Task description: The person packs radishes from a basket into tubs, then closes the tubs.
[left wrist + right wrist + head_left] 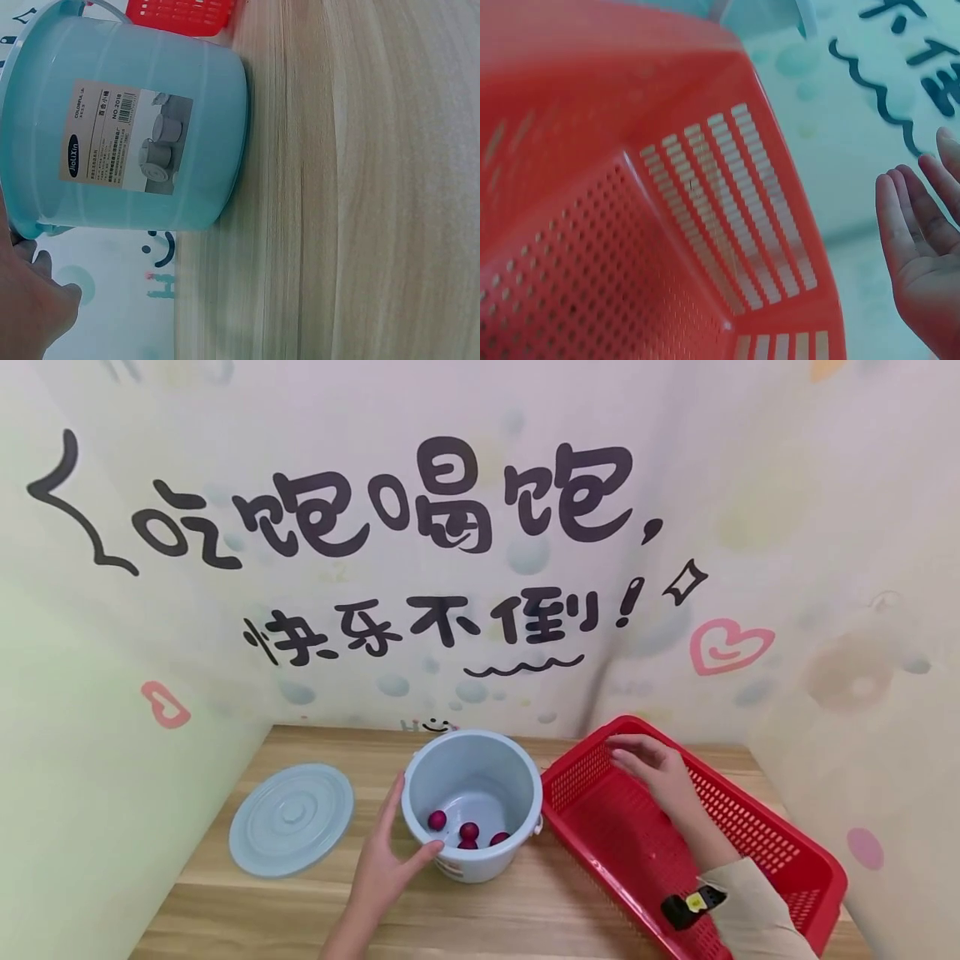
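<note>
A light blue bucket (480,865) stands upright on the table. Several small round dark red things (469,832), perhaps plums, lie on its bottom. My left hand (381,864) holds the bucket from the left, thumb at the front of the rim and fingers along the side. A printed label (126,137) on the bucket's wall shows in the left wrist view. Over the far end of a red perforated basket (813,868) hovers my right hand (658,772), its fingers loosely extended and nothing visible in them. No round things show in the visible part of the basket.
The bucket's round blue lid (292,818) lies flat on the wooden table (247,914), left of the bucket. Printed cloth walls (450,410) enclose the table at the back and sides. The basket stands close to the bucket's right side.
</note>
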Available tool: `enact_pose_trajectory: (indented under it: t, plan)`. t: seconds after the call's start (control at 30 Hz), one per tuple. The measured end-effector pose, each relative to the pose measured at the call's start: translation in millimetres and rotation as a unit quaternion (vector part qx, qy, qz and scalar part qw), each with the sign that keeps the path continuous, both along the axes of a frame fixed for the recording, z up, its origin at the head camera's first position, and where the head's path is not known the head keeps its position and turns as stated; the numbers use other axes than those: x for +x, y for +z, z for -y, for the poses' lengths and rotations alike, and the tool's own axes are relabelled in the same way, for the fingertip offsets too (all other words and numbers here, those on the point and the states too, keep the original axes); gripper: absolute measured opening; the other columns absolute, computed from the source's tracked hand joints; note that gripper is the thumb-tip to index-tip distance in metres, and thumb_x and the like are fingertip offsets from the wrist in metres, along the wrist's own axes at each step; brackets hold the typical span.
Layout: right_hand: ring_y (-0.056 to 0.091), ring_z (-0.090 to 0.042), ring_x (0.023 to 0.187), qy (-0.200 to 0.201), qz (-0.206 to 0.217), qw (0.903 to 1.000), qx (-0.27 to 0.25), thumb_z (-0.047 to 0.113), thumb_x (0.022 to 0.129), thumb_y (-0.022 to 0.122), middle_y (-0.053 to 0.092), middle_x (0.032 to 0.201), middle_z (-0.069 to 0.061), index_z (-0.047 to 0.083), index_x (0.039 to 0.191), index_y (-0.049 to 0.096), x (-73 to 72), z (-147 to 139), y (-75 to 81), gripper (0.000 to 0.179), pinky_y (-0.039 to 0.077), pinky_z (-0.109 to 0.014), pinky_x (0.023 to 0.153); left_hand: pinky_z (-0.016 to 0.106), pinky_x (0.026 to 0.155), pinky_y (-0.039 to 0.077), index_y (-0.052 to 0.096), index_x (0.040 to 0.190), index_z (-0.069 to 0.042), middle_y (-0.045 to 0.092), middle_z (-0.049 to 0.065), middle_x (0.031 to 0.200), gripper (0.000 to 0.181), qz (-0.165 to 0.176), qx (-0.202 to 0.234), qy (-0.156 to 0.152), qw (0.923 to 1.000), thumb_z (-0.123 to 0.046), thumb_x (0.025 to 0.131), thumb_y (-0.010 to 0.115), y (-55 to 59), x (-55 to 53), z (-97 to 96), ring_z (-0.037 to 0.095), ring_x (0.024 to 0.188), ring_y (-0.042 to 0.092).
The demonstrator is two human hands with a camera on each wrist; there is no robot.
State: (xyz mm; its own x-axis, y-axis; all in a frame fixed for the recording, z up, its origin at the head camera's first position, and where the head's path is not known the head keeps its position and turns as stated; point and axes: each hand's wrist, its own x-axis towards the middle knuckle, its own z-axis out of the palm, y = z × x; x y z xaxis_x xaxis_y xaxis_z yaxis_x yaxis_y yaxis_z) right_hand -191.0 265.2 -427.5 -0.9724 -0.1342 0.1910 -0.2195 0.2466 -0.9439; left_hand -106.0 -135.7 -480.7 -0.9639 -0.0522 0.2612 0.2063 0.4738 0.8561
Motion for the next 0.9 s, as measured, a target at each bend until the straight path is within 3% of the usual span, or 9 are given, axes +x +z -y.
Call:
enact_pose_trajectory:
  t: [0.17,0.47,0.57,0.67,0.77,0.83,0.9]
  plan:
    - [0.068,0.002,0.101,-0.038,0.009,0.9992,0.009,0.02,0.099,0.061,0.067,0.117,0.014,0.0,0.134,0.056,6.2,-27,-3.6,0.04,0.058,-0.014,0.082,0.064,0.116,0.032,0.025,0.159,-0.028,0.029,0.003,0.165,0.102,-0.006,0.013,-0.011,0.9998,-0.028,0.077,0.086,1.9,-2.2,-3.6,0.036,0.151,0.029]
    - [0.066,0.005,0.104,-0.055,0.033,0.994,-0.089,0.015,0.1,0.06,0.067,0.115,0.013,-0.009,0.133,0.052,9.1,-62,-27.5,0.041,0.057,-0.012,0.084,0.064,0.116,0.032,0.025,0.158,-0.032,0.031,0.004,0.164,0.104,-0.012,0.014,-0.008,0.9998,-0.026,0.075,0.087,2.1,-0.1,-2.5,0.036,0.15,0.03]
    - [0.065,0.007,0.103,-0.07,0.047,0.9926,-0.087,0.015,0.1,0.06,0.067,0.114,0.015,-0.008,0.133,0.053,9.8,-71,-37.5,0.041,0.057,-0.011,0.083,0.064,0.116,0.032,0.026,0.158,-0.03,0.031,0.004,0.164,0.103,-0.013,0.016,-0.007,0.9998,-0.024,0.075,0.087,2.2,0.4,-1.9,0.036,0.15,0.03]
    - [0.061,0.012,0.1,-0.107,0.075,0.9911,-0.025,0.025,0.1,0.06,0.064,0.11,0.026,-0.005,0.136,0.052,11.1,-79,-45.9,0.047,0.055,-0.008,0.082,0.063,0.117,0.031,0.027,0.159,-0.025,0.031,0.004,0.164,0.102,-0.013,0.017,-0.007,0.9998,-0.026,0.076,0.087,2.5,0.7,-1.4,0.035,0.15,0.03]
    - [0.053,0.017,0.096,-0.139,0.115,0.9811,0.071,0.04,0.1,0.057,0.055,0.105,0.036,0.001,0.141,0.051,12.4,-84,-52.9,0.057,0.051,-0.009,0.081,0.063,0.117,0.031,0.028,0.158,-0.021,0.031,0.004,0.164,0.102,-0.012,0.017,-0.007,0.9998,-0.028,0.076,0.087,3.0,1.0,-0.7,0.035,0.151,0.03]
    - [0.05,0.015,0.095,-0.141,0.136,0.9729,0.123,0.048,0.099,0.055,0.051,0.104,0.037,0.005,0.144,0.05,11.8,-86,-57.4,0.062,0.048,-0.012,0.08,0.063,0.116,0.032,0.028,0.158,-0.02,0.031,0.004,0.164,0.102,-0.01,0.013,-0.005,0.9998,-0.029,0.076,0.087,3.1,1.2,-0.2,0.035,0.151,0.03]
    - [0.053,0.009,0.095,-0.13,0.151,0.9705,0.136,0.051,0.099,0.054,0.053,0.106,0.032,0.006,0.145,0.049,9.9,-87,-61.6,0.064,0.049,-0.016,0.079,0.064,0.116,0.032,0.028,0.158,-0.019,0.031,0.003,0.164,0.102,-0.009,0.011,-0.003,0.9999,-0.03,0.076,0.087,3.2,1.2,0.3,0.036,0.15,0.03]
